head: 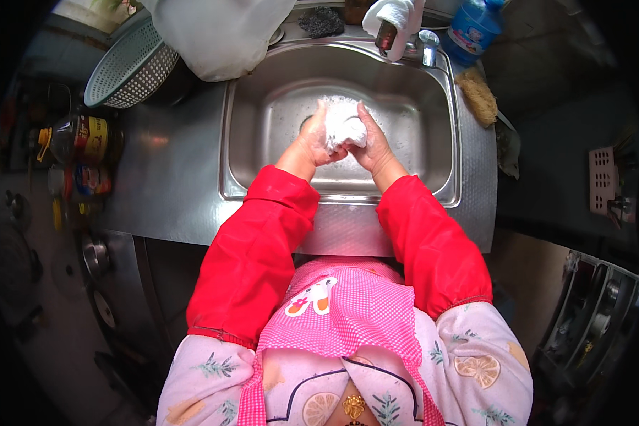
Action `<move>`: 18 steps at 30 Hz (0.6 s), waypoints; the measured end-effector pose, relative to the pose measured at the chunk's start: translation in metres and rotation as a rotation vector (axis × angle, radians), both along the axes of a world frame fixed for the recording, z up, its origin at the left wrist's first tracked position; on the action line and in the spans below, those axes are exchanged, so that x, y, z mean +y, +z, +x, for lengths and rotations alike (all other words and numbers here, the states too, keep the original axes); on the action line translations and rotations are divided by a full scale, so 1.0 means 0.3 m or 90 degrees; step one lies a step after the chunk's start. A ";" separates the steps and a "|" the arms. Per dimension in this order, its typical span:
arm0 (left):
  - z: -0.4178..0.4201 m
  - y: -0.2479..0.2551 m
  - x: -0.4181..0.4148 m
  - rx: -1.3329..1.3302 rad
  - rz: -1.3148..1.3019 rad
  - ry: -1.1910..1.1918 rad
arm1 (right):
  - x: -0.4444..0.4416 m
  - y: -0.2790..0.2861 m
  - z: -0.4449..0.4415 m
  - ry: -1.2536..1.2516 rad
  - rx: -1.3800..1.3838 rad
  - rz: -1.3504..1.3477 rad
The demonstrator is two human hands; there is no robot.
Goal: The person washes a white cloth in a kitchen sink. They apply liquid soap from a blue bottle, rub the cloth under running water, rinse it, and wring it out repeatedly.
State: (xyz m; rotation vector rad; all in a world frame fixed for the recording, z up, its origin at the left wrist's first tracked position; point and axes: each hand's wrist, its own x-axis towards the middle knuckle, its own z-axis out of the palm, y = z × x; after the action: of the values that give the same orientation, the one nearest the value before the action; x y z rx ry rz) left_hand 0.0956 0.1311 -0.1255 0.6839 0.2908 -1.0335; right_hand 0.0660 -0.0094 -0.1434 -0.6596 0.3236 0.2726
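Observation:
A crumpled white cloth (345, 125) is held between my two hands over the stainless steel sink (415, 154). My left hand (315, 136) grips its left side, thumb pointing up along the edge. On the opposite side my right hand (373, 141) holds it, with the fingers curled underneath. Glare washes out much of the cloth's surface. Part of the dark drain ring shows behind my left hand. At the back right of the sink is a chrome faucet (429, 47), with another white cloth (399, 18) draped beside it.
Left of the sink are a perforated plastic colander (133, 69), a translucent white plastic bag (218, 37) and an oil bottle (88, 138). A steel wool pad (321, 22) lies behind the sink. To the right are a blue bottle (471, 32) and a loofah (476, 96).

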 end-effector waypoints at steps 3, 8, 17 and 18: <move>-0.005 -0.021 0.058 0.011 0.229 0.069 | 0.023 0.000 0.013 -0.116 -0.034 -0.182; -0.103 -0.057 0.065 0.150 0.131 0.242 | 0.102 -0.012 0.026 -0.154 -0.218 -0.738; -0.106 -0.135 0.029 0.027 -0.017 0.390 | 0.199 0.058 -0.085 -0.033 -0.242 -0.799; -0.118 -0.092 0.005 0.011 0.028 0.420 | 0.165 -0.001 -0.013 -0.098 -0.185 -0.772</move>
State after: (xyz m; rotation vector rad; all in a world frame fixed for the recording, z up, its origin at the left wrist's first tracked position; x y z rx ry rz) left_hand 0.0602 0.1327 -0.1530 0.5600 0.5140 -0.4031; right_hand 0.0622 0.0402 -0.1436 -1.8359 0.2327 -0.2150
